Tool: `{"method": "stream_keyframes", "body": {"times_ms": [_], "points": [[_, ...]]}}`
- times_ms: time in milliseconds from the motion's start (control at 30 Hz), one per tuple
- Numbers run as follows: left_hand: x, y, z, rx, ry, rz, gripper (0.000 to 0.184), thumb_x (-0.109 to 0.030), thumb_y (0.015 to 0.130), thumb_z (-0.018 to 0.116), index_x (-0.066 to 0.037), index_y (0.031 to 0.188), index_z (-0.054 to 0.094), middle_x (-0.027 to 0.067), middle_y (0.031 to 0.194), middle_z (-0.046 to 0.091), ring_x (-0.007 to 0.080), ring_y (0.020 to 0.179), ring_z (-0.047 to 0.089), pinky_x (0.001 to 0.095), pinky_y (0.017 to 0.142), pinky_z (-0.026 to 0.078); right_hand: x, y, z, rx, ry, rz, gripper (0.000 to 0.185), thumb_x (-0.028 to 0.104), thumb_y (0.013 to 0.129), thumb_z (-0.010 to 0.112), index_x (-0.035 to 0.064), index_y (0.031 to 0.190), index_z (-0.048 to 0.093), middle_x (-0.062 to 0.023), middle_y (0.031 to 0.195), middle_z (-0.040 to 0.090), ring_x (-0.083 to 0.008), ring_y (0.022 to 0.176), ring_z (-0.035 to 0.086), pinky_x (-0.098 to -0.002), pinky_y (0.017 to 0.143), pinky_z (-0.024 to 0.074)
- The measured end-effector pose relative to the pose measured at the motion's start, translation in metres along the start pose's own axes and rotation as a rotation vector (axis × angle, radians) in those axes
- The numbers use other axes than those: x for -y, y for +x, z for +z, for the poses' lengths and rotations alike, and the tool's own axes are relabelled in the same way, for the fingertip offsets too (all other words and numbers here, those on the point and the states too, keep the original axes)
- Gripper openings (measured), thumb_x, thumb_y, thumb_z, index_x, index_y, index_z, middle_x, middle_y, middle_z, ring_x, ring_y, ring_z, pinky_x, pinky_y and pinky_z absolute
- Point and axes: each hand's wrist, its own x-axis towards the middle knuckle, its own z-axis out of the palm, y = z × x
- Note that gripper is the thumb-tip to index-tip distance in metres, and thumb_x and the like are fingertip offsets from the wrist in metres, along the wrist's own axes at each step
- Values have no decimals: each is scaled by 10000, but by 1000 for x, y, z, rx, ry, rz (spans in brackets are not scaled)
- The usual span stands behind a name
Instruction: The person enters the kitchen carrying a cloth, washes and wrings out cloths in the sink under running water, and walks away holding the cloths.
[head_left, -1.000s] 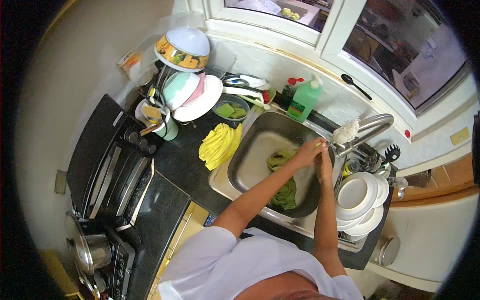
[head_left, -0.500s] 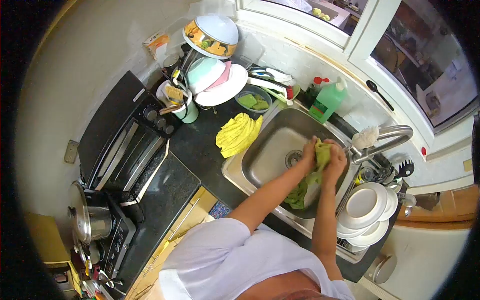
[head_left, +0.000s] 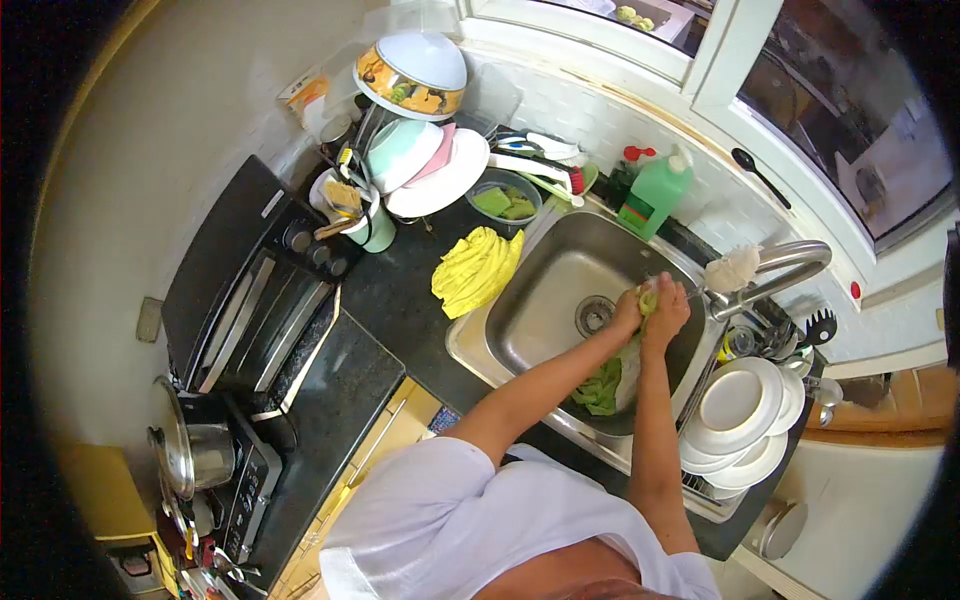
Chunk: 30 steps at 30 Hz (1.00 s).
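Observation:
Over the right side of the steel sink (head_left: 530,300), both hands are closed around a twisted green cloth (head_left: 648,300). My left hand (head_left: 628,308) grips it from the left, and my right hand (head_left: 670,315) presses against it from the right. Below them, a crumpled green mass (head_left: 600,388) lies in the near part of the basin, partly behind my forearms. Whether it joins the held cloth I cannot tell. A pale, blurred strip hangs between hands and mass. The faucet (head_left: 790,265) stands just right of my hands.
A yellow cloth (head_left: 475,270) lies left of the sink, near a bowl of green sponges (head_left: 505,200). Behind the basin stands a green bottle (head_left: 655,195). Stacked white plates (head_left: 730,405) are at the right. An oven (head_left: 255,290) and a pot (head_left: 205,450) occupy the left.
The cloth between my hands is bunched tighter, with less of it showing. My hands have closed nearer together, and a pale strip now shows beneath them.

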Motion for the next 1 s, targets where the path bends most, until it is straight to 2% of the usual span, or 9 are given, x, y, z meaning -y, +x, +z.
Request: {"method": "stream_keyframes", "body": {"times_ms": [133, 233, 333, 533, 633, 767, 867, 933, 1000], "points": [[-71, -24, -7, 114, 368, 155, 488, -450, 856, 503, 24, 897, 609, 125, 851, 624, 245, 766, 591, 349, 725, 449, -113, 26, -35, 173, -404, -269, 247, 249, 854, 581, 5, 837, 613, -56, 797, 571, -163, 787, 519, -297, 692, 414], [-51, -2, -1, -36, 493, 671, 403, -377, 834, 562, 17, 907, 608, 126, 831, 635, 244, 761, 596, 335, 737, 444, -85, 19, -47, 80, 290, 211, 278, 273, 861, 564, 13, 945, 614, -51, 929, 580, -143, 905, 513, -299, 769, 410], [-50, 8, 4, 133, 468, 808, 307, -295, 805, 631, 8, 791, 582, 127, 637, 544, 227, 564, 490, 329, 587, 410, -25, 9, -56, 320, 313, 259, 398, 328, 859, 542, 12, 1099, 567, -67, 1070, 577, -153, 954, 520, -298, 840, 400], [-126, -26, 4, 415, 292, 330, 152, -166, 786, 638, -15, 799, 636, 29, 711, 615, 147, 643, 550, 276, 647, 433, -41, 3, -61, 489, -48, 272, 345, 254, 822, 598, 58, 1106, 580, -73, 1059, 591, -158, 950, 533, -297, 833, 407], [-144, -29, -12, 411, -46, 237, 199, -230, 799, 646, -40, 851, 621, -9, 771, 612, 120, 704, 570, 253, 695, 452, -68, -6, -58, 406, -332, -36, 320, 200, 797, 633, 72, 1088, 599, -83, 1048, 595, -164, 905, 556, -286, 819, 421], [-143, -27, -19, 138, -755, 59, 307, -371, 863, 565, -65, 853, 576, 3, 771, 576, 114, 696, 562, 242, 670, 471, -19, -6, -60, 402, 135, 146, 325, 128, 746, 687, 58, 1056, 618, -69, 1040, 598, -151, 908, 560, -260, 816, 426], [-55, 18, -26, 115, -688, -168, 355, -417, 861, 544, -104, 1029, 548, 18, 959, 580, 139, 895, 553, 295, 776, 464, 20, -16, -19, 143, 453, 33, 240, 130, 739, 686, 18, 947, 644, -50, 1009, 620, -110, 889, 556, -250, 765, 427], [18, 49, -27, 789, -958, -95, 381, -440, 866, 525, -104, 1044, 546, 26, 990, 569, 156, 887, 556, 306, 782, 464, 23, -18, -8, 62, 280, 5, 193, 121, 753, 662, -8, 896, 649, -48, 956, 637, -98, 840, 564, -259, 712, 437], [28, 41, -17, 886, -952, -122, 388, -453, 870, 511, -101, 1027, 554, 29, 965, 570, 164, 854, 563, 306, 762, 465, 26, -15, -5, 35, 164, 86, 201, 134, 748, 674, 10, 904, 650, -51, 904, 643, -104, 803, 568, -265, 702, 445]]}}
